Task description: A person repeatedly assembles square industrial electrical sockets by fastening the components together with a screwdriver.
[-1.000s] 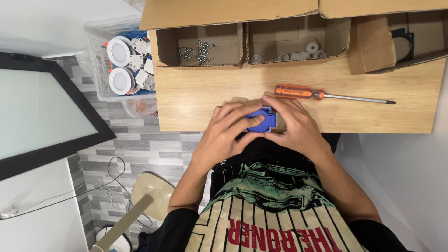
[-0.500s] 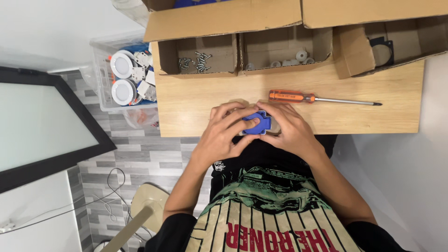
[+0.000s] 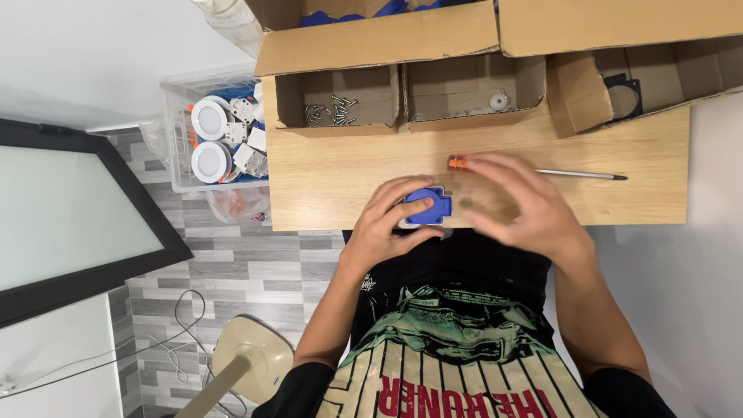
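My left hand (image 3: 387, 224) grips the blue socket part (image 3: 428, 207) at the near edge of the wooden table (image 3: 340, 178); fingers wrap its left side and lower edge, so it's clamped, not just touched; part sits flat, face up, just left of table centre.

My right hand (image 3: 522, 205) is blurred, spread out flat, fingers open, grasping nothing; it hovers over the handle end of the orange-handled screwdriver (image 3: 542, 172); can't tell if the fingers touch it.

Key geometry: screwdriver's long axis runs left-right, parallel to the table's near edge; orange handle end at left, shaft and tip point right, clear of the hand; it lies just beyond and right of the socket part; right hand is far nearer to it than the left.

Around: cardboard tray with screws (image 3: 333, 112) at the back left, a second tray with white washers (image 3: 495, 101) beside it, a plastic bin of round white fittings (image 3: 213, 143) off the table's left edge.
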